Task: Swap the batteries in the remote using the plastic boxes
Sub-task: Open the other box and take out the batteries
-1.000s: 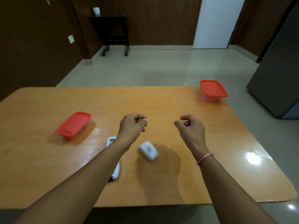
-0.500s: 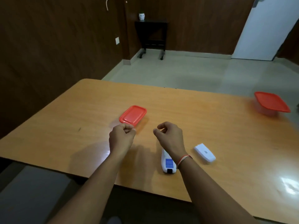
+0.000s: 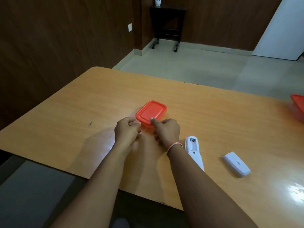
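- Head view: the left hand (image 3: 126,130), fingers curled, and the right hand (image 3: 166,130), thumb on the lid, meet at the near edge of the red-lidded plastic box (image 3: 151,112) on the wooden table (image 3: 82,116).
- Right of that box lie the open remote (image 3: 193,148) and, farther right, its battery cover (image 3: 236,163); what the left fingers hold cannot be told.
- A second red-lidded box (image 3: 298,106) sits far right of it.

You've got no readable text here. The battery cover (image 3: 236,164), right of your right hand (image 3: 166,130), has a small grey mark, too small to read. Nothing legible on the remote (image 3: 193,148) beside your wrist.

Battery cover (image 3: 236,164) right of remote (image 3: 193,148)
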